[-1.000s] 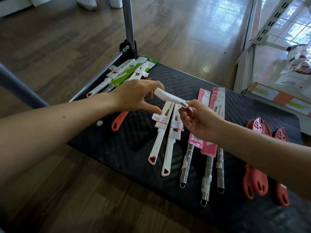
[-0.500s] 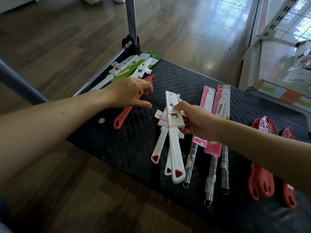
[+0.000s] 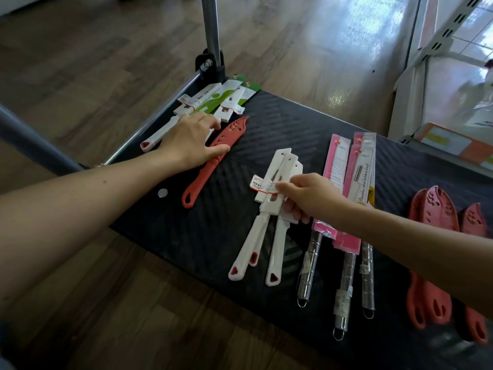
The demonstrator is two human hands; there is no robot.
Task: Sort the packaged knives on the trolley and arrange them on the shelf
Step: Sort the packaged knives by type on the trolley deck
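Black ribbed trolley deck (image 3: 266, 134) fills the middle of the frame, with wooden floor around it. At its centre lie three white knives (image 3: 269, 231) in card sleeves, handles toward the lower edge. The right hand (image 3: 312, 198) grasps their sleeves, thumb on top and fingers curled below. Just right of them are three steel knives (image 3: 346, 196) in pink packs, and at the far right a group of red knives (image 3: 432, 209).

In the upper left the left hand (image 3: 192, 140) has its fingers released and straight, over a stray white knife (image 3: 157, 137), its thumb touching a lone red knife (image 3: 210, 161). Behind it is a mixed green pile (image 3: 213, 102).

I judge the sorting about half done. Every knife I can see is on the trolley, so the shelving looks not begun. Only a shelf upright (image 3: 440, 41) shows in the upper right.
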